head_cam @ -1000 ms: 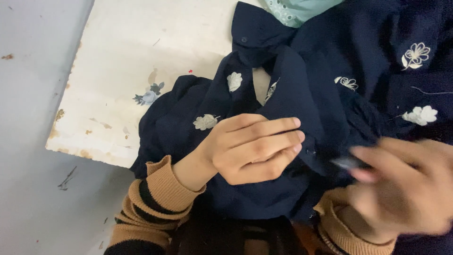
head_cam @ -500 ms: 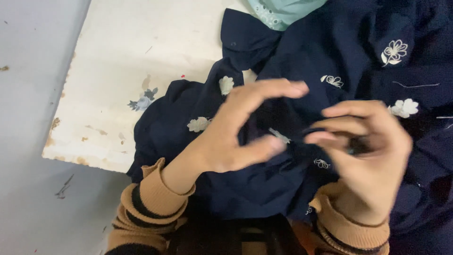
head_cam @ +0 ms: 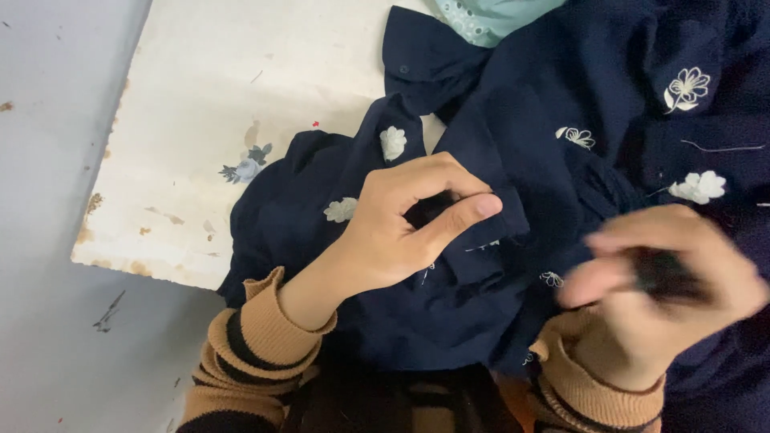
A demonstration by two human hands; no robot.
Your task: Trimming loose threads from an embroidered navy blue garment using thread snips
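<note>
- The dark navy cloth garment with white embroidered flowers (head_cam: 513, 120) lies on the right part of the worn white flat board (head_cam: 241, 104).
- The pale green lace-edged fabric (head_cam: 489, 14) lies behind it.
- The left hand (head_cam: 409, 220) rests on the garment, left of the right hand (head_cam: 658, 289).

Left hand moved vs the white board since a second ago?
Yes. The left hand has turned from lying flat on the navy garment to pinching a fold, staying just right of the white board.

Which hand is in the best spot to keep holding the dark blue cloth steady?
Probably the left hand: it already pinches a fold of the dark blue flowered garment. The right hand is blurred, off beside that fold.
</note>
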